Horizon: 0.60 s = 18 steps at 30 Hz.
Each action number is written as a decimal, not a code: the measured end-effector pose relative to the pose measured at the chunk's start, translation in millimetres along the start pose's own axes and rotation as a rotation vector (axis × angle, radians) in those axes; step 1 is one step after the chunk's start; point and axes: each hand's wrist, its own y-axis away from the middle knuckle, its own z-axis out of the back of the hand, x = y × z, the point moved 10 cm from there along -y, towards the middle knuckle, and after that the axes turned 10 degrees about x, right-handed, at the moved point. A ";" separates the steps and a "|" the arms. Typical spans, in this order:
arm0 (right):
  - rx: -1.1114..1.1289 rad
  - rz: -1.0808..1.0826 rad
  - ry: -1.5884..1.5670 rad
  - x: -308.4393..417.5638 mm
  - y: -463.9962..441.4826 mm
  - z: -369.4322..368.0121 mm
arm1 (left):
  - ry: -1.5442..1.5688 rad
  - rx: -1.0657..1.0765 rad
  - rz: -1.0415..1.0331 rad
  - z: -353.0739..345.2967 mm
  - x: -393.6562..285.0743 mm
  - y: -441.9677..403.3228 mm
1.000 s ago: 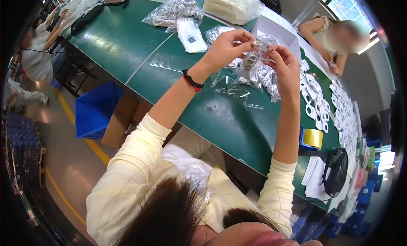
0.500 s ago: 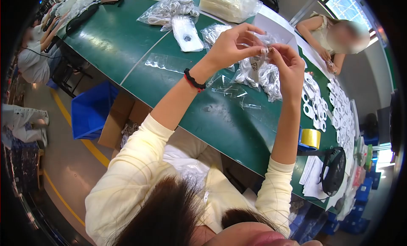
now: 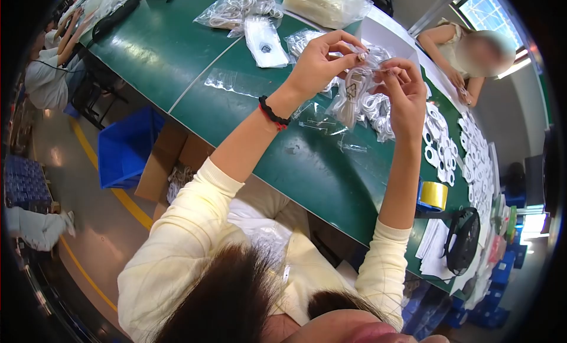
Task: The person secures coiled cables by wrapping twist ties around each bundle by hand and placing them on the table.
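Between my hands hangs a clear plastic bag (image 3: 351,93) with a coiled white cable inside and a dark printed mark on its front. My left hand (image 3: 322,62) pinches the bag's top edge between thumb and fingers. On the other side, my right hand (image 3: 405,92) has its fingertips curled at the bag's upper right corner. Below and behind it, bundled white cables (image 3: 378,115) lie on the green table (image 3: 295,160). Flat empty clear bags (image 3: 236,86) are spread left of them, close to my left wrist.
A large bag of white cables (image 3: 242,11) and a stack of white pouches (image 3: 266,43) lie farther back. White ring-ended pieces (image 3: 437,136), yellow tape (image 3: 434,195) and a black mesh pouch (image 3: 463,242) are at right. A blue bin (image 3: 127,148) stands on the floor. Another person (image 3: 449,53) sits opposite.
The bag with the cable now hangs more openly, its printed front turned towards me. My hands have moved slightly apart at its top. A walking person's legs at far left have shifted down.
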 end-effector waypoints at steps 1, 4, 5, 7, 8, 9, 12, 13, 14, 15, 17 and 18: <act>0.015 -0.001 -0.040 -2.0 -0.1 -0.3 | 0.000 -0.002 0.000 0.4 0.2 0.2; 0.026 -0.007 -0.132 -3.0 -0.5 -1.6 | 0.011 0.016 -0.018 -0.7 -1.6 0.4; 0.020 -0.013 -0.184 -3.4 -0.5 -1.2 | 0.063 0.027 -0.019 -1.6 -1.9 0.3; 0.034 -0.010 -0.220 -2.1 -0.5 -1.5 | 0.115 0.037 -0.021 -1.6 -0.4 0.0; 0.048 -0.007 -0.256 -1.9 -0.6 -2.1 | 0.137 0.056 -0.039 -1.6 0.9 -0.7; 0.048 -0.007 -0.256 -2.1 -0.5 -1.1 | 0.159 0.075 -0.057 -2.5 0.1 -1.2; 0.086 0.024 -0.224 1.0 -0.1 -1.4 | 0.217 0.096 -0.033 -4.5 3.5 -0.8; 0.105 0.049 -0.208 3.6 0.0 -2.1 | 0.216 0.096 -0.033 -4.3 2.9 -0.5; 0.124 0.074 -0.192 6.2 0.0 -2.8 | 0.253 0.106 -0.019 -5.4 3.7 -0.6; 0.125 0.074 -0.193 6.1 0.2 -2.2 | 0.291 0.116 -0.006 -6.6 4.7 -0.5; 0.163 0.082 -0.145 7.5 0.7 -5.0 | 0.319 0.107 -0.003 -4.8 6.3 -0.4; 0.163 0.082 -0.144 7.9 0.8 -4.3 | 0.348 0.098 0.000 -3.5 7.9 -0.3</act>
